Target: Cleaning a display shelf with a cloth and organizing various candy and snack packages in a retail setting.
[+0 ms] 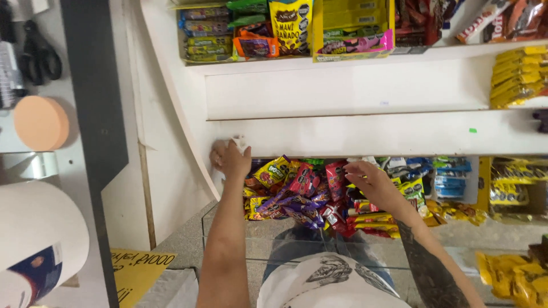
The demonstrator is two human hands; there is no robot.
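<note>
while the left hand [230, 159] presses a small white cloth [240, 142] against the front edge of the white shelf [365, 134], its fingers are curled shut around that cloth, which pokes out just above the knuckles. the cloth sits at the left end of the shelf, close to where the shelf meets the slanted white side panel [171, 102]. under the shelf, a heap of candy packets [297, 191] in yellow, red and purple fills the space between the two hands. the right hand [371, 179] rests on the right part of that heap, fingers bent down among the packets; whether they pinch one cannot be told. further right under the shelf lie blue packets [451, 179] and yellow packets [508, 191]. above the shelf, a higher ledge carries a yellow display box [351, 28] and a brown snack bag [290, 25]. far left of the shelf, past a dark upright strip [94, 114], a round orange sponge [40, 122] lies on a tabletop [14, 154], with black scissors [40, 54] beyond it.
</note>
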